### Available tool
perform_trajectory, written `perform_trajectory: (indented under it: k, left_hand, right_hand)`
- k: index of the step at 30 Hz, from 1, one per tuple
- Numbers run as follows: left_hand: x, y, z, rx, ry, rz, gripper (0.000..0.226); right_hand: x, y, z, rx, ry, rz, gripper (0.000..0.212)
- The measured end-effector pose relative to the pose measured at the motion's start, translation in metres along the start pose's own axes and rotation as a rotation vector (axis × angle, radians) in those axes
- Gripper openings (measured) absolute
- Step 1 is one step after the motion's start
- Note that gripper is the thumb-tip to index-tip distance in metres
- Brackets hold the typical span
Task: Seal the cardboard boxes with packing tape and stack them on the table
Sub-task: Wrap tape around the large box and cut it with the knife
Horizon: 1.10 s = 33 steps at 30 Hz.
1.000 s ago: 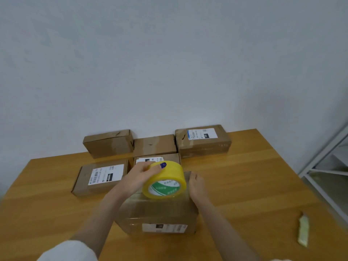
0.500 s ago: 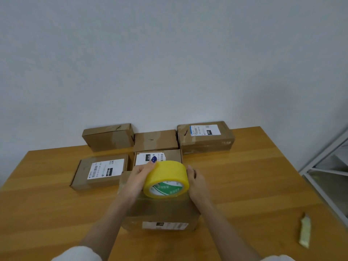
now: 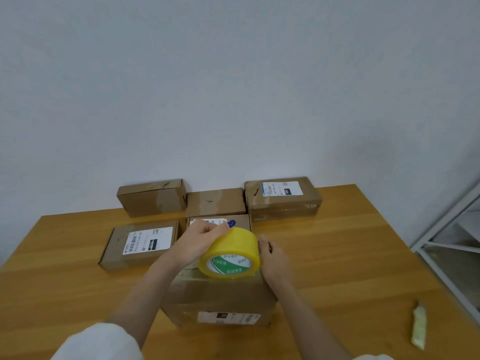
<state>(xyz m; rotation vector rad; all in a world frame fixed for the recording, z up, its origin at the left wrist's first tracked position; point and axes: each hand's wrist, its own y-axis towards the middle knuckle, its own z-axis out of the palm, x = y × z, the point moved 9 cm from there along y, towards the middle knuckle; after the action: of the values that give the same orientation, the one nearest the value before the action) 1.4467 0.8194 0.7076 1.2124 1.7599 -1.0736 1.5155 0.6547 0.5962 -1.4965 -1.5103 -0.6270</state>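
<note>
Left hand grips the tape atop the box — fingers curled. Right hand presses the box, fingers flat.

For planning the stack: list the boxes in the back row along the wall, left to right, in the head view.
unlabelled left box → low middle box → white-labelled right box

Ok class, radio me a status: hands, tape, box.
Left hand grips tape roll atop near box. Right hand rests on box beside roll. Other boxes beyond.
</note>
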Motion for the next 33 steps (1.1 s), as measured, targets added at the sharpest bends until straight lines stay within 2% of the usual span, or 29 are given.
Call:
perform_trajectory:
  k: [6, 11, 15, 18, 21, 25, 28, 31, 33]
  left_hand:
    - [0.006, -0.009, -0.007, -0.045, -0.084, -0.036, 0.050]
    - [0.032, -0.009, -0.013, -0.119, -0.188, -0.139, 0.023]
    - [0.050, -0.008, -0.015, -0.137, -0.229, -0.203, 0.043]
    - [0.052, -0.008, -0.013, -0.137, -0.275, -0.195, 0.050]
    - [0.051, -0.007, -0.013, -0.143, -0.276, -0.187, 0.054]
    - [0.048, -0.006, -0.012, -0.118, -0.248, -0.197, 0.053]
    - [0.046, -0.005, -0.011, -0.104, -0.223, -0.193, 0.054]
    - [0.038, -0.008, -0.013, -0.101, -0.130, -0.172, 0.031]
    - [0.030, -0.009, -0.016, -0.069, -0.040, -0.163, 0.039]
  right_hand:
    - [0.000, 0.002, 0.002, 0.020, 0.127, 0.042, 0.050]
    - [0.000, 0.002, 0.003, 0.048, 0.183, 0.071, 0.046]
    - [-0.003, 0.008, 0.005, 0.154, 0.279, 0.222, 0.047]
    - [-0.003, 0.011, 0.003, 0.181, 0.213, 0.266, 0.049]
    - [0.004, 0.009, 0.007, 0.159, 0.169, 0.190, 0.049]
    - [0.015, 0.002, -0.002, 0.081, 0.002, -0.045, 0.044]
    - [0.012, 0.002, -0.002, 0.074, -0.029, -0.069, 0.042]
    - [0.012, 0.000, -0.003, 0.075, -0.050, -0.074, 0.041]
    - [0.014, -0.002, -0.002, 0.080, -0.073, -0.075, 0.043]
